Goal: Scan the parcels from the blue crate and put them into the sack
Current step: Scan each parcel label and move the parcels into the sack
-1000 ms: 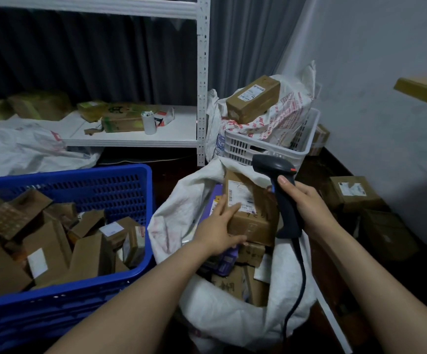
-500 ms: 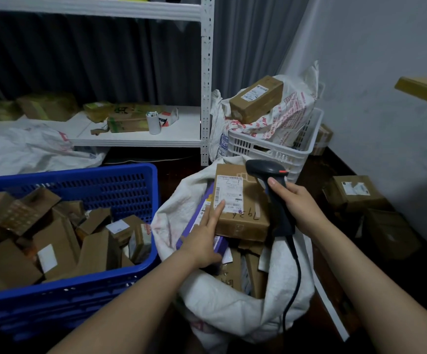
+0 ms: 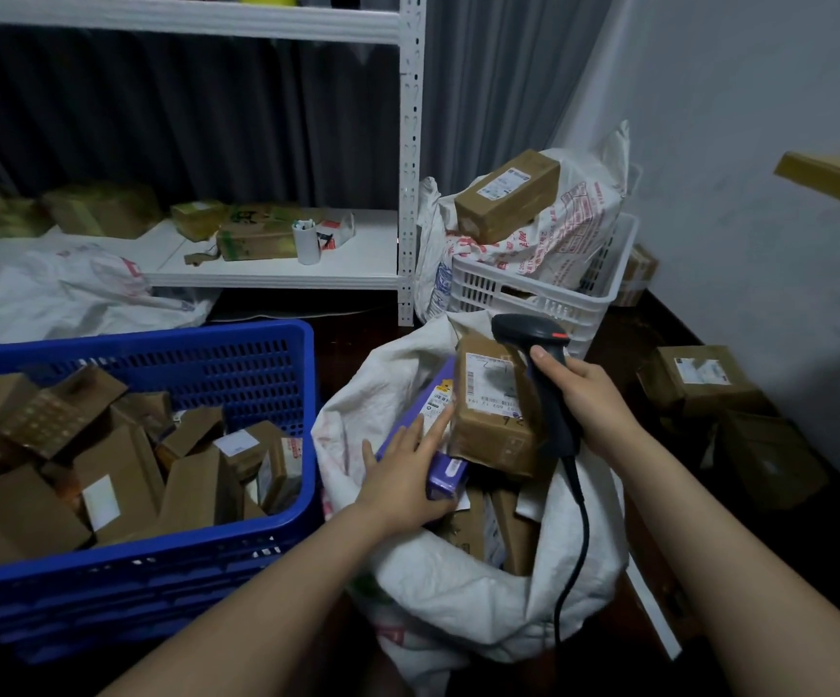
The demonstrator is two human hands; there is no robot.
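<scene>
The blue crate (image 3: 156, 339) on the left holds several brown cardboard parcels (image 3: 121, 475). To its right stands the open white sack (image 3: 458, 586), packed with parcels. A brown parcel (image 3: 493, 425) with a white label lies on top of that pile, against a purple parcel (image 3: 445, 477). My left hand (image 3: 402, 475) rests on the purple parcel with straight fingers, the index fingertip touching the brown parcel's side. My right hand (image 3: 589, 394) grips the handle of a black barcode scanner (image 3: 523, 329), whose head sits just above the brown parcel. The scanner's cable hangs down over the sack.
Behind the sack, a white crate (image 3: 533, 294) holds a printed bag with a brown box (image 3: 506, 193) on top. A white shelf (image 3: 267, 274) with boxes and a cup runs along the back. More boxes (image 3: 694, 374) lie on the floor by the right wall.
My left hand has let go of the brown parcel and slid down-left onto the purple one, fingers straightened. The brown parcel now lies on the sack's pile. The scanner stayed beside it.
</scene>
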